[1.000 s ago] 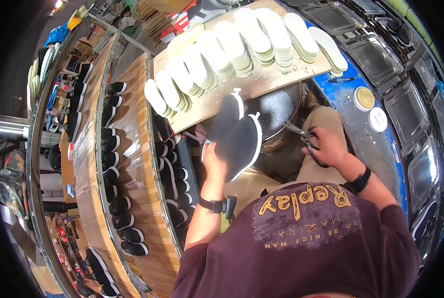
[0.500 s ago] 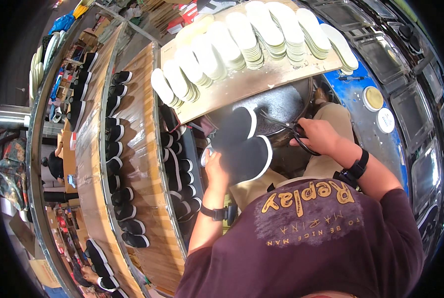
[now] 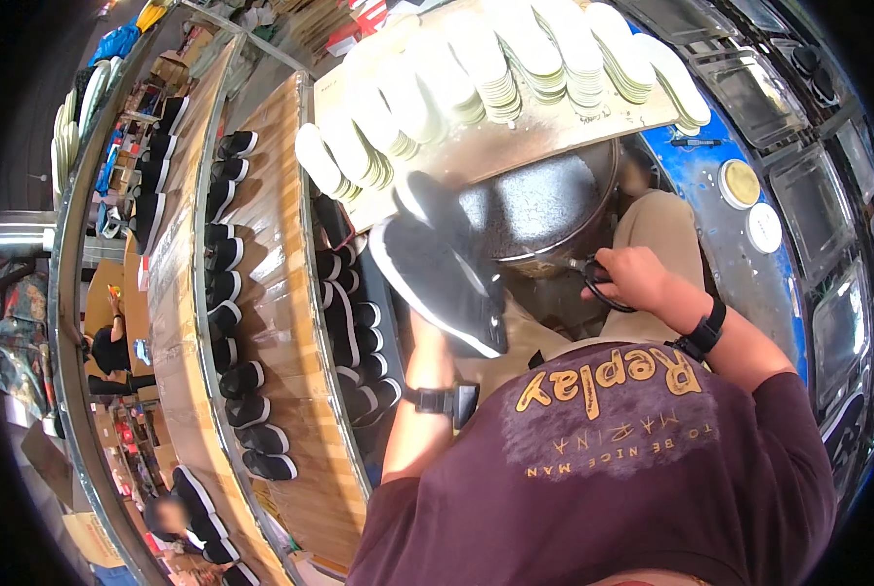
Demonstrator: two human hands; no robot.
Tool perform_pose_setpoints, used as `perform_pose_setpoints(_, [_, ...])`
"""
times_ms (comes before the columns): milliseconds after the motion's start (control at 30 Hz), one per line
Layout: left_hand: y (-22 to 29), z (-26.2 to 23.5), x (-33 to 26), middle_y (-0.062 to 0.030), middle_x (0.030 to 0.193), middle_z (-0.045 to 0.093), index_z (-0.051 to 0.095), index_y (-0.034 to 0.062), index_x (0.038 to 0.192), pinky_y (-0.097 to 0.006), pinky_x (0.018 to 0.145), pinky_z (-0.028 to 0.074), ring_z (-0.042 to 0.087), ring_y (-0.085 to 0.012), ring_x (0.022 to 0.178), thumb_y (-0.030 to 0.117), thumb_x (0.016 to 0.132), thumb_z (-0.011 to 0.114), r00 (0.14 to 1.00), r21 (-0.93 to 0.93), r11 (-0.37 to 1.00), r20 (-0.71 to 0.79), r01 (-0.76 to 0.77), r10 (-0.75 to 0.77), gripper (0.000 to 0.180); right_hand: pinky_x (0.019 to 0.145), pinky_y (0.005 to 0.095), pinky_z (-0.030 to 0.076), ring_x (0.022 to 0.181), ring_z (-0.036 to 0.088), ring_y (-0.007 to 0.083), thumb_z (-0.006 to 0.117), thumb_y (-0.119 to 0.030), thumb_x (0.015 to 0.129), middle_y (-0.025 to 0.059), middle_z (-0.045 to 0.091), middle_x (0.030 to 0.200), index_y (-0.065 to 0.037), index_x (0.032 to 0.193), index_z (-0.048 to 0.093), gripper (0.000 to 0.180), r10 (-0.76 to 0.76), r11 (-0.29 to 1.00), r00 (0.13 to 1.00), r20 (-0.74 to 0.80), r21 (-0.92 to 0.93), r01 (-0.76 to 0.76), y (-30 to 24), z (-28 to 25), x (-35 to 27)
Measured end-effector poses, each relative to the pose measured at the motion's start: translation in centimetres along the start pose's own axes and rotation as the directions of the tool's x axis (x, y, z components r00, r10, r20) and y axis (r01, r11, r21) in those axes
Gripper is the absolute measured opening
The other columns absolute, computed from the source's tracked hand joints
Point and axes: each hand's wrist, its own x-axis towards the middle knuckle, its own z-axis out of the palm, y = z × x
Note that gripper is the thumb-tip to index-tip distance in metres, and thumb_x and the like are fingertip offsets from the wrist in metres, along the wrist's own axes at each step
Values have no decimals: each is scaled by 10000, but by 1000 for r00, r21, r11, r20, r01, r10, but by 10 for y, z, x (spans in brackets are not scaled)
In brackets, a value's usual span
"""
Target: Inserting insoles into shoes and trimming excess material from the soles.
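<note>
A pair of black shoes [image 3: 427,278] with white sole edges is held up before my lap, tilted and partly blurred. My left hand [image 3: 428,337] grips them from below, its fingers mostly hidden behind the shoes. To the right, my right hand [image 3: 636,277] is closed round the black looped handles of a pair of scissors [image 3: 605,289]. The scissor blades point left toward the shoes, apart from them. Beyond both hands is a round, dark-rimmed drum [image 3: 544,200] with a shiny, dark speckled top.
A board [image 3: 515,146] beyond the drum bears stacks of pale insoles [image 3: 500,73]. On my left, wooden shelves [image 3: 295,293] carry rows of black shoes [image 3: 236,254]. A blue surface on my right holds a pen [image 3: 696,143] and two round lids [image 3: 740,184]. Other people show at far left.
The shoes have turned in my left hand and swung left, showing more of one side. My right hand has drawn the scissors slightly back from them.
</note>
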Motion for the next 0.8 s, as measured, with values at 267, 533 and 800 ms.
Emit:
perform_pose_setpoints(267, [-39, 13, 37, -57, 951, 635, 606, 104, 1061, -312, 795, 516, 625, -180, 868, 275, 963, 499, 847, -479, 831, 531, 283, 18, 225, 642, 446, 500, 742, 645, 356, 699, -535, 764, 147, 646, 773, -25, 882, 544, 546, -102, 993, 993, -55, -65, 98, -5, 9, 2])
perform_pose_setpoints(533, [-52, 4, 33, -63, 1196, 575, 461, 98, 1307, -315, 907, 480, 561, -179, 1075, 330, 1020, 369, 961, -225, 967, 270, 122, -58, 380, 633, 444, 502, 728, 641, 366, 700, -538, 761, 157, 642, 756, -29, 856, 550, 539, -162, 987, 987, -20, -2, 162, -16, 0, -4])
perform_pose_setpoints(800, [-18, 60, 35, -77, 962, 641, 590, 23, 1134, -290, 673, 530, 638, -178, 821, 269, 995, 448, 952, -190, 939, -53, 287, -302, 317, 620, 458, 494, 676, 631, 375, 720, -536, 738, 145, 623, 677, -41, 777, 563, 521, -77, 995, 990, -117, -76, 69, 9, 3, -7])
